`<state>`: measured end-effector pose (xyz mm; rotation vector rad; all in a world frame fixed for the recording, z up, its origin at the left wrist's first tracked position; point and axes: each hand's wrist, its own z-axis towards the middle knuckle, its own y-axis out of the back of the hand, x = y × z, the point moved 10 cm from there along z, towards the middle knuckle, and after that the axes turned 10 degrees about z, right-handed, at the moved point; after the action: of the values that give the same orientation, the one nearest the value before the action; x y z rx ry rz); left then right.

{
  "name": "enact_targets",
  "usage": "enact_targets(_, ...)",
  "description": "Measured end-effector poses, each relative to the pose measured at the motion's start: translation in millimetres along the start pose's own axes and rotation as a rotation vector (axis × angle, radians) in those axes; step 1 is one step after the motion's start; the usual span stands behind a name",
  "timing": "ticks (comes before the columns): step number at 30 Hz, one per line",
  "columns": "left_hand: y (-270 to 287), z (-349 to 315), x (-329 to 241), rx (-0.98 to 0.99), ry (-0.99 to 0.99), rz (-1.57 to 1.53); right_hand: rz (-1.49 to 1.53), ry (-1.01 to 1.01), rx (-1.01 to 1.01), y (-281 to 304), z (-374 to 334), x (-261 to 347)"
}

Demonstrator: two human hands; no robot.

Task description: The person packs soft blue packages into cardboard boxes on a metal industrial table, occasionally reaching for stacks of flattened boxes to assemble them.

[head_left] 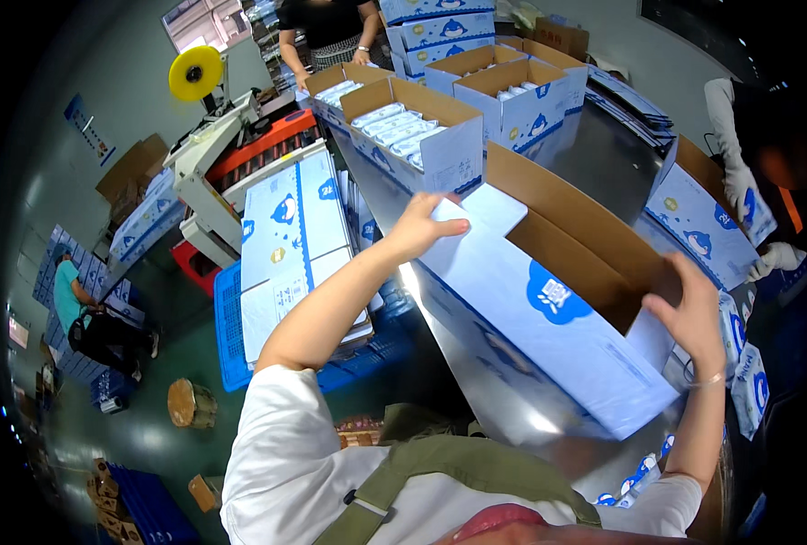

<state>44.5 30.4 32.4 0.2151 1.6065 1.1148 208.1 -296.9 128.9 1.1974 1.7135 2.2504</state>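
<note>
An unfilled cardboard box [485,277], light blue-white outside and brown inside, is tilted over the metal table in front of me, its top open. My left hand [419,229] grips its left end, the thumb lying over a white flap [494,211] and the fingers partly hidden behind. At the right end, my right hand [691,313] holds the box with the thumb bent over the short end wall and the fingers around the outside. A blue patch with a printed label marks the long side facing me. The box's underside is hidden.
Left of the table, flattened cartons [281,241] lie stacked in a blue crate [231,331]. Boxes of white packs [394,127] stand ahead. At right, a gloved co-worker's hand [741,191] holds a pack by another box [694,213]. Loose packs [748,386] lie near my right arm.
</note>
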Motion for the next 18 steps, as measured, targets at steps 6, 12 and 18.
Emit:
enact_targets(6,-50.2,20.2,27.1,0.379,0.061,-0.805,-0.104,0.243,0.102,-67.6,-80.9,-15.7)
enact_targets(12,-252.0,-94.7,16.9,0.743,-0.132,-1.036,0.23,0.093,-0.306,-31.8,-162.5,-128.8)
enact_targets(18,-175.9,-51.7,-128.9,0.339,-0.294,-0.388,0.929,-0.219,-0.601,-181.4,-144.3,-263.7)
